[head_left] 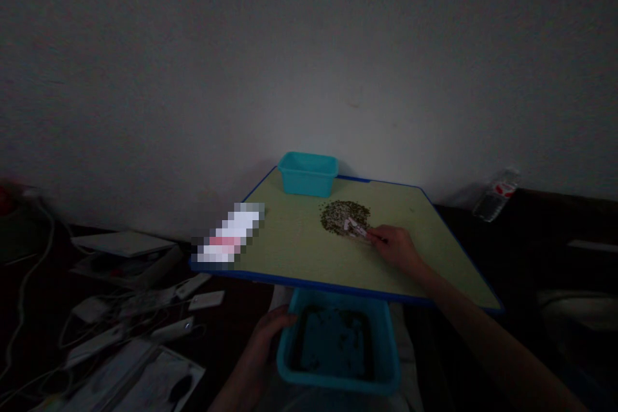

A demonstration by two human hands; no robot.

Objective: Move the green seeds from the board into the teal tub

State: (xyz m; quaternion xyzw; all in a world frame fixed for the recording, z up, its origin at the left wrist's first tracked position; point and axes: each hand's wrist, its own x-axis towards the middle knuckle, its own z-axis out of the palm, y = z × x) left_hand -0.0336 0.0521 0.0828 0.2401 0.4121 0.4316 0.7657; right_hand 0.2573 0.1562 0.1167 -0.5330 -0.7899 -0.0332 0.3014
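A slim pale tool [356, 228] is held by its near end between the closed fingers of the right hand [393, 246], and its far end is set at the near side of a pile of small dark grains [342, 214], which is spread on the yellowish tabletop [290, 244]. Below the table's near edge, the left rim of a blue basin [338, 386] is touched by the left hand [267, 335]; how tightly those fingers are closed cannot be told. Dark bits are scattered inside the basin. A second blue basin [308, 181] is placed behind the pile.
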